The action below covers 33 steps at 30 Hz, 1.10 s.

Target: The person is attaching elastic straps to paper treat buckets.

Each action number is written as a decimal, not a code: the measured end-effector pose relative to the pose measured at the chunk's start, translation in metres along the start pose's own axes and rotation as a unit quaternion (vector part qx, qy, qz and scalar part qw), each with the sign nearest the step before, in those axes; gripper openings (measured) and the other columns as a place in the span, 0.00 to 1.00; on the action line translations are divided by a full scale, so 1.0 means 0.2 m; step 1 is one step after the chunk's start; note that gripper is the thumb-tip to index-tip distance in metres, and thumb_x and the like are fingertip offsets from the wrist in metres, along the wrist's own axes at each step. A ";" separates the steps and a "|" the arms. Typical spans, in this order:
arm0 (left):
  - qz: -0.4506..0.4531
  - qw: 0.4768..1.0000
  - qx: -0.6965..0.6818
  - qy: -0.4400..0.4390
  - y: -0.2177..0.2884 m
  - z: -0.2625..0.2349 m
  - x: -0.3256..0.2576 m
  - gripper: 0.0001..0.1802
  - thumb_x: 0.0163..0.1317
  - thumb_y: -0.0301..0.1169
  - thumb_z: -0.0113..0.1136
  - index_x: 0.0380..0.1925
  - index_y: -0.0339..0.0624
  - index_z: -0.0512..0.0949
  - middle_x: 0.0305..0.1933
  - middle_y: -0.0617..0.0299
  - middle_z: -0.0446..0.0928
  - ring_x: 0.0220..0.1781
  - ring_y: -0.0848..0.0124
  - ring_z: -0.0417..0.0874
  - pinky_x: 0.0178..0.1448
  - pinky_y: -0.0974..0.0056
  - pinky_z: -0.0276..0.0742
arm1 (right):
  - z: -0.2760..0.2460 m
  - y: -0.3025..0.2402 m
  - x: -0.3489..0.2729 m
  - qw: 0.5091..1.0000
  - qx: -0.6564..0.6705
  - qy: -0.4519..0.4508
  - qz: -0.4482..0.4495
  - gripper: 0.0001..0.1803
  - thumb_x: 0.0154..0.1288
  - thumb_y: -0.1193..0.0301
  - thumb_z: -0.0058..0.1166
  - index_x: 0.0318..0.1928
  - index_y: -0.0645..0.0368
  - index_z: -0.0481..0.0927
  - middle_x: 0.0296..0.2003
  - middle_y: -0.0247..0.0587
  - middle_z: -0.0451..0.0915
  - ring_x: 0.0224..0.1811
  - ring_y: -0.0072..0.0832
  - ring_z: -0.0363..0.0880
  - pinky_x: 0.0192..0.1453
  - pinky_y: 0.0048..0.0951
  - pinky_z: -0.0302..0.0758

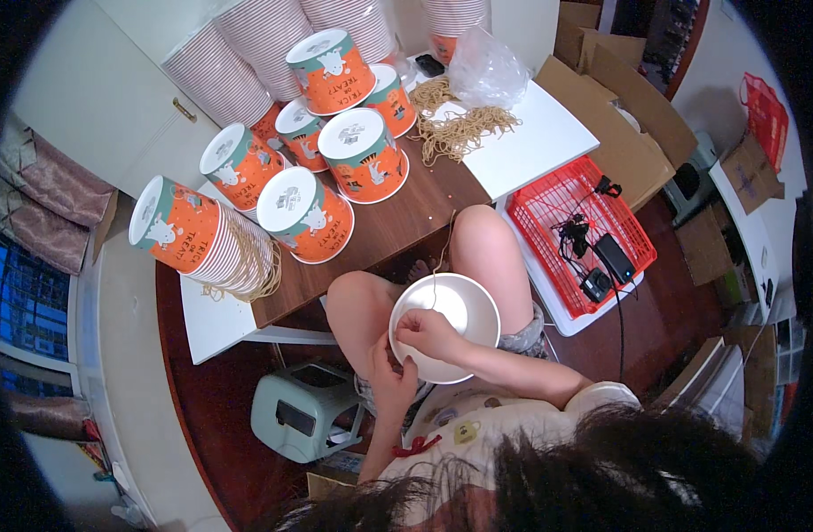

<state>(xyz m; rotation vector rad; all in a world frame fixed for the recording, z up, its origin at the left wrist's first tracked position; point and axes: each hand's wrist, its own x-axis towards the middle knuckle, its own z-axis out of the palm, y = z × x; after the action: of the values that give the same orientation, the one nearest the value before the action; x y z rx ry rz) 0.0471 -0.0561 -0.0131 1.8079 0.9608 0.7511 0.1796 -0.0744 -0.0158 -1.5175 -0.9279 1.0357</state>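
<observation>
A paper bucket (pixel 469 313) rests between my thighs, its white inside facing up. My left hand (pixel 393 374) is closed at the bucket's near-left rim, with its fingers around the wall. Inside the bucket, close to that same rim, my right hand (pixel 427 334) is pinched on a thin tan cord (pixel 435 282). The cord runs from the fingers across the white inside and over the far rim. The cord's end in the fingers is too small to make out.
Several orange and green buckets (pixel 365 160) stand upside down on the brown table (pixel 442 191). Taller nested stacks (pixel 255 49) rise behind. Tan cord bundles (pixel 464 133) and a clear plastic bag (pixel 488 71) lie at right. A red basket (pixel 535 213) holds black adapters; a stool (pixel 286 417) stands left.
</observation>
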 end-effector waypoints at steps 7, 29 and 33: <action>-0.003 1.000 -0.019 -0.013 0.01 -0.02 0.01 0.25 0.51 0.24 0.51 0.52 0.35 0.62 0.45 0.51 0.66 0.41 0.63 0.73 0.40 0.68 0.72 | 0.01 0.00 0.01 1.000 0.015 0.005 0.004 0.06 0.53 0.72 0.53 0.28 0.63 0.77 0.23 0.33 0.76 0.26 0.17 0.71 0.31 0.20 0.70; 0.057 0.978 0.191 -0.055 0.12 -0.22 0.20 0.03 0.55 0.24 0.49 0.29 0.38 0.72 0.33 0.52 0.74 0.37 0.56 0.76 0.41 0.59 0.71 | -0.12 -0.06 -0.02 0.984 -0.142 -0.095 -0.052 0.18 0.52 0.66 0.57 0.43 0.60 0.72 0.25 0.35 0.76 0.25 0.24 0.75 0.30 0.25 0.71; 0.060 0.992 0.111 0.000 0.07 -0.32 0.21 0.03 0.55 0.25 0.47 0.28 0.39 0.71 0.32 0.54 0.74 0.36 0.61 0.76 0.40 0.63 0.70 | -0.18 -0.15 -0.07 0.959 -0.253 -0.087 -0.097 0.18 0.51 0.65 0.56 0.42 0.57 0.72 0.25 0.37 0.75 0.26 0.32 0.76 0.31 0.31 0.71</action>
<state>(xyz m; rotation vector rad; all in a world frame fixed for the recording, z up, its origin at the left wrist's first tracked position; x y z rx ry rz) 0.0216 0.0040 0.0288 2.0757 0.9727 0.7409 0.2077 -0.0945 0.0191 -1.7193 -1.5212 0.8337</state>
